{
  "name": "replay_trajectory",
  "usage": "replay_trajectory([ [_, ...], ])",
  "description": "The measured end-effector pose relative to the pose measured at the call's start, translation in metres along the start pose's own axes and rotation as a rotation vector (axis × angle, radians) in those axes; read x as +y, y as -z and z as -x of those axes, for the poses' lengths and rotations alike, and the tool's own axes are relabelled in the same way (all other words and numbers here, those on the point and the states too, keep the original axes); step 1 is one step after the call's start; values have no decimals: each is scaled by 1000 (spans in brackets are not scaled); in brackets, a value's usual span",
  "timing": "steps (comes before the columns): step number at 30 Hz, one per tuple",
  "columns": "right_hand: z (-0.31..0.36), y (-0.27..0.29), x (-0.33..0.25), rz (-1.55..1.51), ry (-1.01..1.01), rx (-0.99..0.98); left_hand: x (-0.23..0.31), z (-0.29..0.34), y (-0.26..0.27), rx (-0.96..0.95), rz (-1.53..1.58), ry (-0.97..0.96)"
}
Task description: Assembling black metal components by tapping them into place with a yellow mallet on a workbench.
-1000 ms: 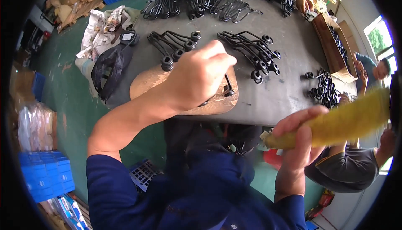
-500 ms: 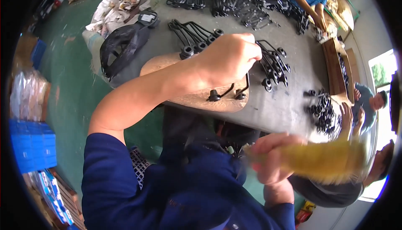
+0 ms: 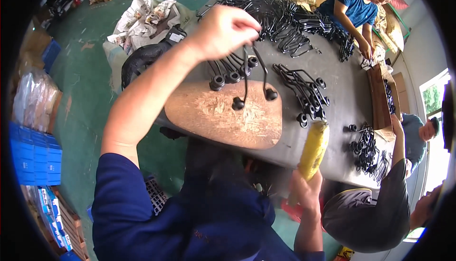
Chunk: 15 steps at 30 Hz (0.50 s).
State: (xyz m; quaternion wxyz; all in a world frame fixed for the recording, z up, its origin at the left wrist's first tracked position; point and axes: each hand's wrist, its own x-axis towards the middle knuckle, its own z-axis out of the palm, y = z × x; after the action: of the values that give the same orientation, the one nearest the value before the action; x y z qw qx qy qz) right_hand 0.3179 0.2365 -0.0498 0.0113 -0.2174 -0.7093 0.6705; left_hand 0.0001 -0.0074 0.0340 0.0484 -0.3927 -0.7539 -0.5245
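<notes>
High over the wooden board [image 3: 190, 113], my left hand [image 3: 225, 33] is closed on a black bent rod [image 3: 246, 78]. Its two legs hang down, each ending in a thick round black bushing. Whether the legs join inside my fingers is hidden. The board is light brown, rounded at the corners and chewed rough in the middle. Lower right, my right hand [image 3: 306, 187] grips a thick yellow-wrapped bar [image 3: 314, 149], tilted up with its dark tip away from me. Similar rods with bushings [image 3: 306, 87] lie right of the board, and more bushings [image 3: 217, 82] sit at its far edge.
A large heap of black rods [image 3: 270, 9] covers the grey table's [image 3: 339, 99] far side. A black bag [image 3: 137, 63] lies left. Another pile [image 3: 365, 147] and a cardboard box [image 3: 380, 94] stand right. A co-worker [image 3: 368, 227] sits close on my right; another [image 3: 351, 11] works far right.
My left hand has risen away from the board, lifting the bent rod with it. My right hand has swung the yellow bar from pointing right to pointing up toward the table.
</notes>
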Motion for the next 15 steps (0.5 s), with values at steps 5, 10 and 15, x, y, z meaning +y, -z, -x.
replay_trajectory([
  [5,-33,30,38,32,-28,186,-82,-11,49,294,293,492],
  [10,-38,39,53,-155,-174,218,-184,8,58,225,362,703],
  [15,-46,48,45,-302,-230,218,-190,7,40,-40,-825,629],
])
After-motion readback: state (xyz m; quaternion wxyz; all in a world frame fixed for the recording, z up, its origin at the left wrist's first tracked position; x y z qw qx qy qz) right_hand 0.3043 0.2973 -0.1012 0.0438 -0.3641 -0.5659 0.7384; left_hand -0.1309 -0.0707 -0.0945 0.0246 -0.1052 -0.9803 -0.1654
